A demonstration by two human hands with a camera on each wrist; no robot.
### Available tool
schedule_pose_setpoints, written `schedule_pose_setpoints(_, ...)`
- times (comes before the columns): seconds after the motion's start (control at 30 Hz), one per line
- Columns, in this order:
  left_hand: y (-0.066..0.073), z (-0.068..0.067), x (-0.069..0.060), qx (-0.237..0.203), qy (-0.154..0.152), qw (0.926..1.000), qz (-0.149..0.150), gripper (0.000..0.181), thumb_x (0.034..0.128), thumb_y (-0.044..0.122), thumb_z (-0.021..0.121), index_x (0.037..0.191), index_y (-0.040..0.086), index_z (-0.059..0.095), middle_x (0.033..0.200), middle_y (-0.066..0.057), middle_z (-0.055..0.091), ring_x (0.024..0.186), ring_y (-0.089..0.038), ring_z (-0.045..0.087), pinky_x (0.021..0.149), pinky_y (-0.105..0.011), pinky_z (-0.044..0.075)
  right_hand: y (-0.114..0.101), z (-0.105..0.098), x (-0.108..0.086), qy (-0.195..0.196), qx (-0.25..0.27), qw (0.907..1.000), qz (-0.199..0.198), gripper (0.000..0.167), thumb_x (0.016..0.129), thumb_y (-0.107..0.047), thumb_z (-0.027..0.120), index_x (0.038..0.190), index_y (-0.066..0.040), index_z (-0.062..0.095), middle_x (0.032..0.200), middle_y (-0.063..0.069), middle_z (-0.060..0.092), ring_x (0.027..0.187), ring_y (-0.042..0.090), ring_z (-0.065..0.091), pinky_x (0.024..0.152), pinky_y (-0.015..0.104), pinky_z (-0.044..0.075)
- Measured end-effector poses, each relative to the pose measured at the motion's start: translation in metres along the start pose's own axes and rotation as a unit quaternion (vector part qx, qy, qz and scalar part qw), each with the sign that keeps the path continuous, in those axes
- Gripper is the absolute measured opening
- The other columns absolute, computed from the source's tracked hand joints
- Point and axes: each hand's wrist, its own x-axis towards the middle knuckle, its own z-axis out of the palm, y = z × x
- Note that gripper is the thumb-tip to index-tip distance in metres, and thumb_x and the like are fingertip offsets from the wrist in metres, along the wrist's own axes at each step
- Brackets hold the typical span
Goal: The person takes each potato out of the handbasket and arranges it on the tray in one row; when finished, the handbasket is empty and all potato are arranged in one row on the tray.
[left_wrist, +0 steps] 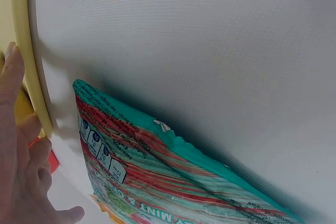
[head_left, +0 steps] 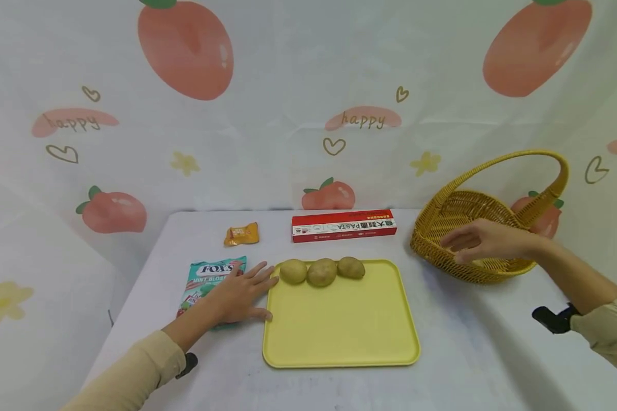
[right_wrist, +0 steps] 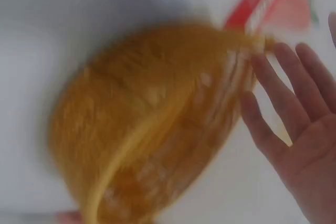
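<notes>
My left hand has its fingers spread, with fingertips touching the left rim of a yellow tray. Three potatoes lie in a row along the tray's far edge. Beneath the left forearm and hand is a teal Fox's candy bag, partly covered in the head view. Over the mouth of a woven basket with a tall handle, my right hand hovers with loosely bent fingers. That hand holds nothing in the right wrist view, where the basket is blurred. Its contents are mostly hidden.
A red and white pasta box lies behind the tray. To its left is a small orange packet. The white table ends at a fruit-printed cloth backdrop just behind these things.
</notes>
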Motion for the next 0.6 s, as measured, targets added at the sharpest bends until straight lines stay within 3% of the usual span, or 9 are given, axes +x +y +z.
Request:
schedule_pose_setpoints(0.2,0.0,0.0,0.0,-0.002,0.004,1.0,0.001,0.084,0.0885,0.067,0.057,0.152,0.014,0.043,0.161,-0.011,0.031,0.15,-0.033,0.02,0.11,-0.07,0.021,0.024,-0.032,-0.021,0.022,-0.04,0.9974,0.055,0.045,0.099,-0.019,0.063,0.138,0.002,0.055,0.135,0.02,0.06,0.115,-0.001,0.057,0.086,0.02,0.05)
schedule_pose_setpoints(0.37,0.0,0.001,0.001,-0.003,0.004,1.0,0.001,0.085,0.0884,0.068,0.057,0.152,0.015,0.042,0.161,-0.01,0.03,0.15,-0.033,0.02,0.11,-0.07,0.022,0.044,-0.044,-0.025,-0.038,-0.008,0.997,0.068,0.054,0.102,-0.017,0.057,0.146,0.01,0.04,0.144,0.028,0.048,0.118,-0.01,0.049,0.089,0.018,0.048)
schedule_pose_setpoints(0.47,0.0,0.001,0.001,-0.001,0.002,1.0,0.001,0.085,0.0884,0.068,0.056,0.152,0.014,0.043,0.161,-0.01,0.03,0.15,-0.033,0.02,0.11,-0.07,0.021,0.053,-0.051,-0.024,-0.092,0.034,0.9906,0.095,0.06,0.103,-0.016,0.053,0.15,0.012,0.029,0.15,0.033,0.036,0.125,0.001,0.05,0.095,0.026,0.049)
schedule_pose_setpoints(0.6,0.0,0.0,0.002,0.0,-0.001,1.0,0.0,0.085,0.0886,0.069,0.055,0.153,0.014,0.042,0.162,-0.01,0.03,0.151,-0.033,0.019,0.111,-0.07,0.02,0.061,-0.059,-0.019,-0.146,0.087,0.9738,0.151,0.063,0.105,-0.018,0.049,0.152,0.011,0.02,0.155,0.035,0.026,0.135,0.034,0.046,0.105,0.048,0.044)
